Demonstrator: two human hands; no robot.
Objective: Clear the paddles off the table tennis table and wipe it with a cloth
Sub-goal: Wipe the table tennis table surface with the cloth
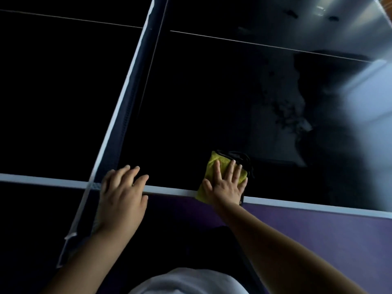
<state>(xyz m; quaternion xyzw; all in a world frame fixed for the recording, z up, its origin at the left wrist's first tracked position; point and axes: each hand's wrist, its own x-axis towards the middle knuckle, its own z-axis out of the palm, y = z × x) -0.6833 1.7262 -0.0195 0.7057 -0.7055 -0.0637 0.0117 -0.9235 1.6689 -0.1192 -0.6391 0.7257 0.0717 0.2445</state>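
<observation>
A dark table tennis table (212, 102) fills the view, with a white line along its near side edge. A folded yellow cloth (214, 166) with a dark trim lies on that edge. My right hand (226, 183) presses flat on the cloth with fingers spread. My left hand (122, 192) rests on the table's edge just right of the net, fingers relaxed and holding nothing. No paddle is in view.
The net (131, 96), with its white top band, crosses the table from the near edge toward the top centre. A thin white centre line (254, 44) runs across the far part. Purple floor (318, 228) lies below the edge. Glare brightens the right end.
</observation>
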